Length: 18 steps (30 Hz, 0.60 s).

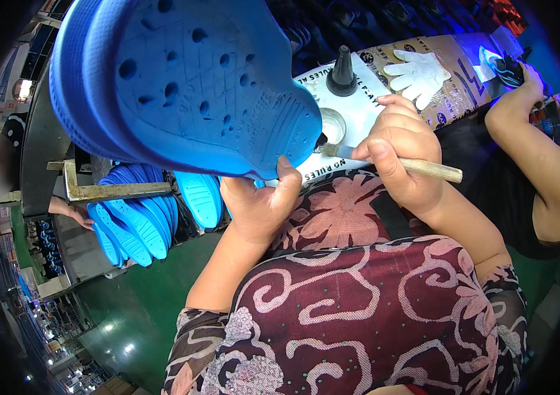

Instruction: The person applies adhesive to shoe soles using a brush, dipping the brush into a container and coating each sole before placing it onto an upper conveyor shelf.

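Note:
A large blue foam shoe sole, dotted with dark holes, fills the upper left. My left hand grips its near end from below, the thumb against its face. In my right hand is a brush with a pale wooden handle. Its bristles lie at the sole's near right edge; whether they touch it I cannot tell. Just behind the brush sits a small round dish, partly hidden by the sole. Beyond that stands a black bottle with a pointed nozzle.
Printed white sheeting and brown cardboard cover the bench, with a white glove on top. More blue soles are stacked at left by a metal bracket. Another person's hand touches that stack; a co-worker's arm is at right.

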Motion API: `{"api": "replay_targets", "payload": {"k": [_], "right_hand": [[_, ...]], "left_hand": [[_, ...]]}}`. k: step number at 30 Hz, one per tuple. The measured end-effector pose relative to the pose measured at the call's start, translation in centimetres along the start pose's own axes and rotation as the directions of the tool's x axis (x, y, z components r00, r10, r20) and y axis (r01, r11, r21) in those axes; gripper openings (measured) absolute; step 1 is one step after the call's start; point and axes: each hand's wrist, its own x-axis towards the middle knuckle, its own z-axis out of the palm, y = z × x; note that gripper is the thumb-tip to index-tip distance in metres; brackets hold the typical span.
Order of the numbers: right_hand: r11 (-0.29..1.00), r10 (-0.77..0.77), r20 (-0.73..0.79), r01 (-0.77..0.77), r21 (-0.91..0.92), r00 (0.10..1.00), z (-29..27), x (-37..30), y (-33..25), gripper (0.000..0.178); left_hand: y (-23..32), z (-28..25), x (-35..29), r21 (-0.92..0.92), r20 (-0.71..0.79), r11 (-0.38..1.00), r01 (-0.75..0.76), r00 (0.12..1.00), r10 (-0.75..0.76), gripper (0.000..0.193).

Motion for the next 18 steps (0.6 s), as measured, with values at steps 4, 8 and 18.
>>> {"api": "replay_targets", "payload": {"k": [4,8,18], "right_hand": [[0.999,-0.035,-0.031,0.034,-0.026,0.999,0.2,0.2,0.4,0.022],[0.995,-0.055,-0.056,0.05,-0.087,0.997,-1.1,-0.1,0.2,0.02],[0.947,0.314,-0.354,-0.263,0.184,0.881,-3.5,-7.2,3.0,0.025]], "left_hand": [[0.7,0.2,0.8,0.011,0.058,1.0,0.01,0.998,-0.01,0.029],[1.0,0.0,1.1,-0.097,0.058,0.987,0.128,0.991,-0.123,0.029],[7.0,-5.5,7.3,-0.389,0.605,0.484,0.784,0.613,-0.507,0.07]]}}
